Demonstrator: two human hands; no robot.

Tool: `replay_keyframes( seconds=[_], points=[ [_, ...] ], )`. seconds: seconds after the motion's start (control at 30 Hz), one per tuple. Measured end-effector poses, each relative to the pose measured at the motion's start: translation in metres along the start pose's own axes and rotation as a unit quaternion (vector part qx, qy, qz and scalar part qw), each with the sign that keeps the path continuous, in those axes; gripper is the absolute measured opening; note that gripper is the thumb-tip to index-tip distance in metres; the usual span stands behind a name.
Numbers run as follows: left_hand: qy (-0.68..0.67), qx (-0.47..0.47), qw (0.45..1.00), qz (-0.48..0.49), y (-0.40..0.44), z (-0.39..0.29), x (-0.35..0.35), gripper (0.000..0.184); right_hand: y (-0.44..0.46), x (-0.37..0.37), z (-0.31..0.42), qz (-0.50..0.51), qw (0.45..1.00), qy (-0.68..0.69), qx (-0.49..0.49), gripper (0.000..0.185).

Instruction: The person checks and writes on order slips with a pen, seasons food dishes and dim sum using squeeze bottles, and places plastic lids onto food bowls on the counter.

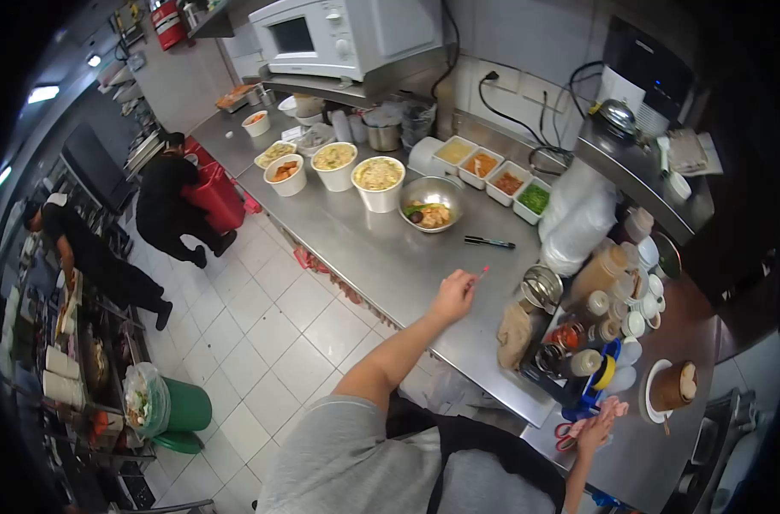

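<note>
My left hand [454,297] is closed over the steel counter [364,261], pinching a small pinkish-red thing [484,271] whose kind is unclear. Just beyond it lies a black marker [490,242]. A metal bowl [431,190] with food pieces stands farther back, beside a white tub [378,182] of topped food. At lower right, my right hand [590,432] is closed at the counter's edge, by red-handled scissors [565,438]. Something pale pink shows at its fingers, too blurred to name.
Several sauce bottles [601,270] crowd the right side. Small trays, one with chopped greens [535,200], line the wall. A microwave [339,43] sits on a shelf. Two people in dark clothes [163,193] work at left, near a green bin [187,404].
</note>
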State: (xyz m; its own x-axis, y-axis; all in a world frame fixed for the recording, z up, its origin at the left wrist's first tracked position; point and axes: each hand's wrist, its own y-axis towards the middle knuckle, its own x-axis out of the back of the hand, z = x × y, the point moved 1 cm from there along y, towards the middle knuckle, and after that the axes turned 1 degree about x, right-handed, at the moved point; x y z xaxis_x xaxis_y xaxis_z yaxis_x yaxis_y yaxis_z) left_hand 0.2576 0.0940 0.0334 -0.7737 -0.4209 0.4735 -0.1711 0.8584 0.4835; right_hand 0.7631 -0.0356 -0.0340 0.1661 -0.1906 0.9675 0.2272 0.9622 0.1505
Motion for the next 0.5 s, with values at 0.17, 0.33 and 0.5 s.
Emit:
replay_keyframes(
  seconds=[0.17,0.33,0.5],
  points=[
    [0.072,0.081,0.994,-0.016,0.011,-0.005,-0.021,0.023,0.047,-0.009,-0.047,0.020,0.972,0.213,0.097,0.043],
    [-0.047,0.106,0.990,0.084,0.016,0.017,-0.005,0.033,0.012,0.076,0.019,-0.167,0.887,0.409,-0.134,0.042],
    [-0.418,0.303,0.853,0.081,0.030,0.067,0.119,0.023,-0.021,0.173,0.184,-0.208,0.749,0.609,-0.159,0.032]
  ],
)
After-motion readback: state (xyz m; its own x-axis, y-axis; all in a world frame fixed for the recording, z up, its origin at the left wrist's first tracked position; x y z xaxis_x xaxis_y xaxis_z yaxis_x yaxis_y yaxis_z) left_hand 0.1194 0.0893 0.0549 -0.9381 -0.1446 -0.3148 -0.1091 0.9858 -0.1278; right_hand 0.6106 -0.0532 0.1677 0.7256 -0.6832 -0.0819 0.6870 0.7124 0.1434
